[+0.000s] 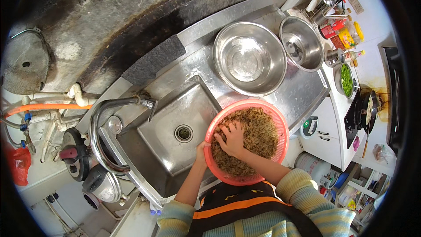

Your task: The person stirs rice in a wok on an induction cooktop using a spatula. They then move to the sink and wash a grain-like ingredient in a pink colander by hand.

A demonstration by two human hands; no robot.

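Observation:
A pink plastic colander (283, 141) full of chopped brown-green food, perhaps pickled greens, sits at the sink's right edge, close to my apron. My left hand (201, 151) grips its rim on the left side. My right hand (233, 139) lies on the food with fingers spread, its fingertips partly sunk in; whether it holds any cannot be told. Beyond the colander, a large stainless steel basin (248, 60) rests on the metal drainboard, with a smaller steel basin (301, 44) beside it. Both look empty apart from reflections.
The steel sink (164, 118) with its curved faucet (95, 135) lies to the left. At the right are a bowl of chopped greens (346, 80), sauce bottles (353, 54), a wok (370, 112) on the stove and a gas cylinder (310, 165). Pressure cookers (102, 184) stand at lower left.

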